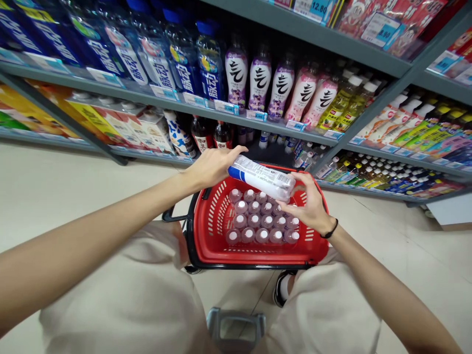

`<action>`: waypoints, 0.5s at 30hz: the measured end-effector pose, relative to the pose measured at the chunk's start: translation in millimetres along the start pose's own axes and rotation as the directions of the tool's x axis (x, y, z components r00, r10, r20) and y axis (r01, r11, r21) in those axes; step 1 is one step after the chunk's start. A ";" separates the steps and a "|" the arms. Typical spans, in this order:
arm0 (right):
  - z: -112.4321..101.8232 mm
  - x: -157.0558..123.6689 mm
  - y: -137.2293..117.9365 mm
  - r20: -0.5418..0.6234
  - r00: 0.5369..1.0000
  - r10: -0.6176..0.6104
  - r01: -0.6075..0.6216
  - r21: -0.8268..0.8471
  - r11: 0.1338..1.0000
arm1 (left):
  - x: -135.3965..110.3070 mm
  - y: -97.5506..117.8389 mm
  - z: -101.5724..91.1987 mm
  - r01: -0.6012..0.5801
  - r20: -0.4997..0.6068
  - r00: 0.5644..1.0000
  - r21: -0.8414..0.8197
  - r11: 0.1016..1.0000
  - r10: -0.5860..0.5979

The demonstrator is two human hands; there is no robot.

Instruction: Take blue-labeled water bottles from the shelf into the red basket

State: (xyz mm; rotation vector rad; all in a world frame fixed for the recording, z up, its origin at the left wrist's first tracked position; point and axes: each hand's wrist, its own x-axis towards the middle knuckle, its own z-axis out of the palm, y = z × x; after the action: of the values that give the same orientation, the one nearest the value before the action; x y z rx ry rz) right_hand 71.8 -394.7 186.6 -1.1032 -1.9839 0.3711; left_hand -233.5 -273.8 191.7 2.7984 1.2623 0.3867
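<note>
Above the basket I hold a plastic bottle lying on its side, with a white and blue label and a barcode facing up. My left hand is closed round its left end, which the fingers partly hide. At the other end, the fingers and thumb of my right hand grip it; a black band is on that wrist. Below both hands is a red basket with slotted walls. Several bottles with white caps stand upright in rows inside it.
A grey shelf unit runs across the front, with drink bottles, cartons and price tags. Dark cola-coloured bottles stand low behind the basket. A grey handle shows between my legs, above the tiled floor.
</note>
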 end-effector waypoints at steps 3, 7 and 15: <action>-2.5 0.1 1.5 0.066 0.974 -0.217 0.225 -0.156 0.962 | -0.5 -3.7 1.2 -0.052 -0.041 0.998 -0.064 0.997 0.050; -4.2 1.8 5.2 0.107 0.914 -0.391 0.405 -0.302 0.863 | -0.9 -7.4 3.0 -0.090 -0.101 0.991 -0.082 0.993 0.082; 0.7 -1.1 -2.5 0.051 0.988 -0.145 0.150 -0.102 0.983 | -5.8 -12.6 1.1 -0.152 -0.087 0.985 -0.074 0.986 0.146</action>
State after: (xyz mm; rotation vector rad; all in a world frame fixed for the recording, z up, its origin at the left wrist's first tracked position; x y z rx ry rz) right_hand 70.1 -397.0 187.0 -1.0127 -2.1291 0.2151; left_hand -246.1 -269.7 187.6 2.8437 1.0283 0.5520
